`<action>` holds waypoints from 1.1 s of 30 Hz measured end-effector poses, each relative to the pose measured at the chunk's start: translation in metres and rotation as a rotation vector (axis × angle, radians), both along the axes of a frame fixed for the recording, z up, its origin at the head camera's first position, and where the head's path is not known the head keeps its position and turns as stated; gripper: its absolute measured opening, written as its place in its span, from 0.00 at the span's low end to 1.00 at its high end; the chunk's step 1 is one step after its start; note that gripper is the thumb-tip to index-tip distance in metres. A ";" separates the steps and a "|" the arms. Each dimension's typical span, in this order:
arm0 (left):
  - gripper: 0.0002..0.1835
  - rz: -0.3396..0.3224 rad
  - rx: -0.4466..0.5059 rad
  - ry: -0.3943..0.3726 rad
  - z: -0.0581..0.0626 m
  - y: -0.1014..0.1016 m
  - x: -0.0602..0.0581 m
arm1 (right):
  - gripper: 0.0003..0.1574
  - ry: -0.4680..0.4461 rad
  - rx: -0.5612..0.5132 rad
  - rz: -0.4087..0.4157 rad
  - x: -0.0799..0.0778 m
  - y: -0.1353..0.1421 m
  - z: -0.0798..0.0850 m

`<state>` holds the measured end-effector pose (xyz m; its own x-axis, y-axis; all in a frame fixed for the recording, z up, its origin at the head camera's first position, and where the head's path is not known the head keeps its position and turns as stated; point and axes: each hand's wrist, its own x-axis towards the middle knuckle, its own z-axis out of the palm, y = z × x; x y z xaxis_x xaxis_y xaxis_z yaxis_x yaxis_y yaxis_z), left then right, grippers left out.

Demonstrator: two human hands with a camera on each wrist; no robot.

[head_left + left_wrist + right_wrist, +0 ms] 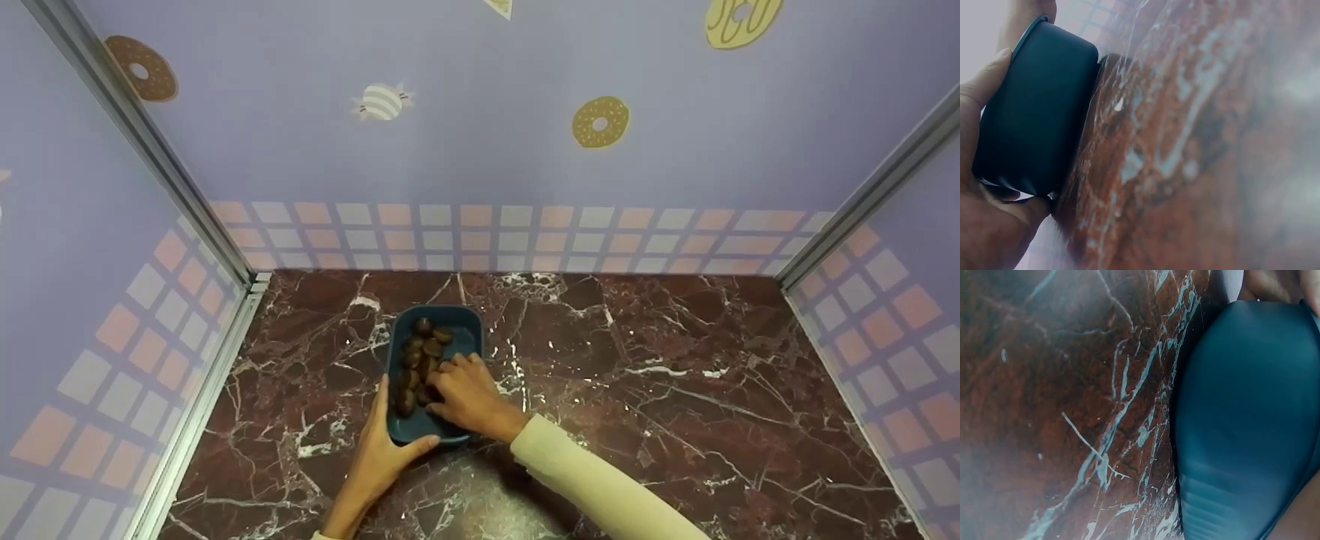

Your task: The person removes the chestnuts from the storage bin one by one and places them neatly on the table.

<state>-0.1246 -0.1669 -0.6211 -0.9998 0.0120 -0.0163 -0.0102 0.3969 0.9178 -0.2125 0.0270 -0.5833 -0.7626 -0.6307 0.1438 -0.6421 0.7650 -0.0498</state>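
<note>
Your right sleeve (pixel 592 476), your right hand (pixel 471 397) among nuts (pixel 410 358) in a tray (pixel 466 339), its grip unclear, left hand (pixel 381 450) clasping tray corner.

Blue-green rectangular tub (pixel 466 337) is standing upright on marbled surface (pixel 675 420); brown chestnut-like pieces (pixel 413 358) are lying clustered inside, mostly leftward.

A hand could reach the nuts (pixel 414 360) over the far end of the box (pixel 466 339), but the left hand (pixel 381 450) and right hand (pixel 474 399) block the near part.
</note>
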 end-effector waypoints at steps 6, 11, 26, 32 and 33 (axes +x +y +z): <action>0.72 0.004 0.000 -0.006 0.001 -0.003 0.002 | 0.18 -0.025 -0.009 -0.008 0.001 -0.003 0.002; 0.72 -0.001 0.003 -0.024 0.001 -0.006 0.005 | 0.17 -0.165 -0.153 0.007 0.002 -0.004 0.014; 0.72 -0.010 -0.011 -0.004 0.001 -0.005 0.003 | 0.21 -0.334 -0.549 -0.010 0.011 0.024 0.048; 0.72 -0.012 -0.003 0.002 0.002 -0.001 0.003 | 0.21 -0.290 -0.625 -0.008 0.009 0.047 0.052; 0.72 -0.013 -0.001 0.000 0.001 -0.001 0.003 | 0.21 -0.287 -0.632 -0.014 0.009 0.051 0.052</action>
<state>-0.1214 -0.1677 -0.6196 -0.9995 0.0250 -0.0166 -0.0053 0.3984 0.9172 -0.2032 0.0784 -0.5308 -0.8326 -0.4826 0.2716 -0.5274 0.5412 -0.6550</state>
